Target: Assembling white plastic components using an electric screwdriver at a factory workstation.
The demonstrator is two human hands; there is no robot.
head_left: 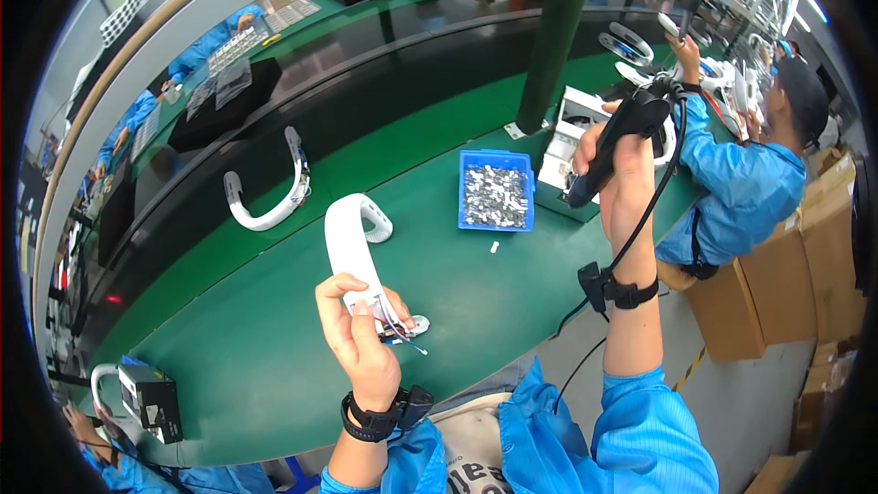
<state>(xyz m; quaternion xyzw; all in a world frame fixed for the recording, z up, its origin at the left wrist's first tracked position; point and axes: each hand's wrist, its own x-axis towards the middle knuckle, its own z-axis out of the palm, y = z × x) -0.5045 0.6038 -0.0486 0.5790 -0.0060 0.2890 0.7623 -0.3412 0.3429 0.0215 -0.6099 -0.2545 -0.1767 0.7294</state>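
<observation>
Head view: left hand [358, 338] pinches white curved band [350, 252] w/ loose wires, above green bench's [256, 357] near edge. Right hand [622, 174] wrapped round black electric screwdriver [615, 144], raised over bench's right end, nr blue parts tray [496, 190].

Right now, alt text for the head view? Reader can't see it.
Over a green workbench, the left hand holds a curved white plastic band with thin wires at its lower end, while the right hand raises a black corded handheld tool. A blue tray of small metal parts sits behind; a co-worker in blue works at right.
</observation>
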